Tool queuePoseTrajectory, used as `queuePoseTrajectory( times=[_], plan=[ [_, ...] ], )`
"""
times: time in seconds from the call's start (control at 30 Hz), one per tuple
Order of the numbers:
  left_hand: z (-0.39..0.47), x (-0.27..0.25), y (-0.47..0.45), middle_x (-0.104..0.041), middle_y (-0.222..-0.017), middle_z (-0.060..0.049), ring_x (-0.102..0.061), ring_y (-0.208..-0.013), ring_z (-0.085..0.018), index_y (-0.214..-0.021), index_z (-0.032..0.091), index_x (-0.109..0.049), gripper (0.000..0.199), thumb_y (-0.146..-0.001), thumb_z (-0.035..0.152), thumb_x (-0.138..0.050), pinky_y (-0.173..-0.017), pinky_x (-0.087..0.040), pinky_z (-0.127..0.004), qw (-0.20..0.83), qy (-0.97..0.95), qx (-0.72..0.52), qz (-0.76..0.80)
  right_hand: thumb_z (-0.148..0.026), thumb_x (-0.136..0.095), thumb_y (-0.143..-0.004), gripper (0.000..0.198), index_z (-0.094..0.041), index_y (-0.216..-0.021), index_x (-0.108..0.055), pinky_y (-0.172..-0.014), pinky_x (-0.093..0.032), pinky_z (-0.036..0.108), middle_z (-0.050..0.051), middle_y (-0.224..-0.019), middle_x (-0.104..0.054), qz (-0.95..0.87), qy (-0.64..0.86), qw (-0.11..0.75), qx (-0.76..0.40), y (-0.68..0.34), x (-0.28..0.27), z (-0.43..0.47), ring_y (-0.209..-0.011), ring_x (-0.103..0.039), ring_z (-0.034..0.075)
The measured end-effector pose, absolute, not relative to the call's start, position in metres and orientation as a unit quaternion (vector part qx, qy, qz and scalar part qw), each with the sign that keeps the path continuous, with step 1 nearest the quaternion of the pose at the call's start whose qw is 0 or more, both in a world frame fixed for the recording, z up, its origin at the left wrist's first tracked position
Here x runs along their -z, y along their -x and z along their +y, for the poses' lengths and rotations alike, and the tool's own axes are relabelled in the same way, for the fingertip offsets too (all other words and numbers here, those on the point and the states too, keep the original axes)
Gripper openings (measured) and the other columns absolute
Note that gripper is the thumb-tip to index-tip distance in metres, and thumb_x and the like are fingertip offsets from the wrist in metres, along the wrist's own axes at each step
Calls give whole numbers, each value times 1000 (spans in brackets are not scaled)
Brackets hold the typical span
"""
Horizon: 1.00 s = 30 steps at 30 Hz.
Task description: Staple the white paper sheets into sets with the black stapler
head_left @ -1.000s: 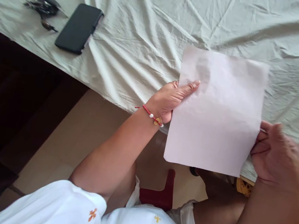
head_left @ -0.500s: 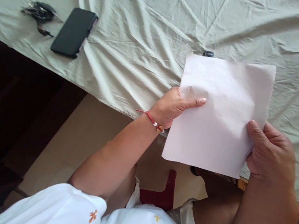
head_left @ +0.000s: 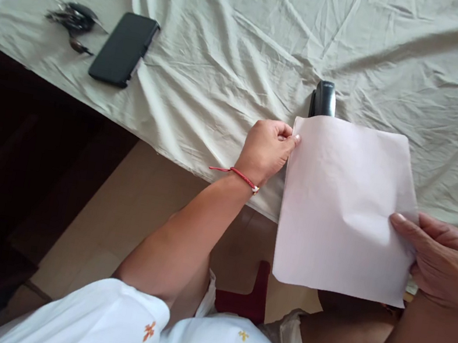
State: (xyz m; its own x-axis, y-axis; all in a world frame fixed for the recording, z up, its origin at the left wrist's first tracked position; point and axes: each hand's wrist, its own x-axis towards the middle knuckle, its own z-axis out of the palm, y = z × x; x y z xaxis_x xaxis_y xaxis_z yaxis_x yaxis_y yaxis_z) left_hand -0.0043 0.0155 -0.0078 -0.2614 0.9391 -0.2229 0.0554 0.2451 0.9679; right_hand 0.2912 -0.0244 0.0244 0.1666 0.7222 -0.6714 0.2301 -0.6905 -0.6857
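Observation:
Both my hands hold white paper (head_left: pixel 336 214), one sheet or a thin stack, just past the near edge of the cloth. My left hand (head_left: pixel 266 148) pinches its upper left corner between thumb and fingers. At the right edge, my right hand (head_left: pixel 444 260) grips it, thumb on top and the other fingers partly behind. The paper is slightly creased and bulges near the right thumb. Beyond its top edge a black stapler (head_left: pixel 325 98) lies on the cloth, its near part hidden behind the paper.
A wrinkled pale green cloth (head_left: pixel 221 64) covers the surface ahead. At the left lie a black phone (head_left: pixel 124 49) and a bunch of keys (head_left: pixel 76 20) with a dark fob. Below the edge are a dark red plastic seat (head_left: pixel 243 304) and the tiled floor (head_left: pixel 117 199).
The paper has moved down and to the right, uncovering more of the stapler. My left hand has shifted from the left side to the upper left corner. My right hand moved right and down.

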Motion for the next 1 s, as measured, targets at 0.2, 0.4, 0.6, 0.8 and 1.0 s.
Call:
queuePoseTrajectory(
  times=[0.2,0.4,0.6,0.8,1.0],
  plan=[
    [16,5,3,-42,-54,5,-36,-53,-8,-57,19,-53,32,-88,22,-63,-52,-29,-25,461,-430,-437,642,-55,-97,-41,60,-26,-91,-81,-44,-54,24,5,-84,-78,-331,738,180,-560,-302,-29,-25,-58,-67,19],
    [11,0,3,-42,-54,4,-39,-52,-9,-54,20,-47,36,-89,20,-59,-52,-28,-26,450,-498,-372,641,-52,-96,-48,58,-29,-99,-81,-54,-60,23,3,-90,-79,-328,737,239,-540,-306,-22,-28,-66,-70,18],
    [14,4,1,-45,-54,2,-41,-52,-10,-54,21,-46,37,-90,24,-58,-50,-28,-26,435,-510,-355,651,-52,-95,-54,58,-29,-106,-81,-51,-58,22,2,-87,-79,-328,729,246,-548,-309,-18,-29,-64,-70,17],
    [20,8,-2,-60,-60,-1,-54,-63,-14,-60,20,-58,26,-86,19,-58,-61,-42,-28,344,-524,-363,690,-47,-96,-54,51,-27,-99,-82,-47,-54,18,0,-79,-77,-322,735,266,-534,-303,-18,-27,-58,-66,14],
    [18,2,-7,-72,-76,-6,-67,-82,-20,-71,20,-67,21,-88,15,-56,-86,-53,-35,292,-545,-316,719,-41,-94,-56,45,-27,-97,-81,-46,-54,18,-1,-77,-77,-313,737,284,-528,-301,-18,-27,-53,-64,13]
  ],
)
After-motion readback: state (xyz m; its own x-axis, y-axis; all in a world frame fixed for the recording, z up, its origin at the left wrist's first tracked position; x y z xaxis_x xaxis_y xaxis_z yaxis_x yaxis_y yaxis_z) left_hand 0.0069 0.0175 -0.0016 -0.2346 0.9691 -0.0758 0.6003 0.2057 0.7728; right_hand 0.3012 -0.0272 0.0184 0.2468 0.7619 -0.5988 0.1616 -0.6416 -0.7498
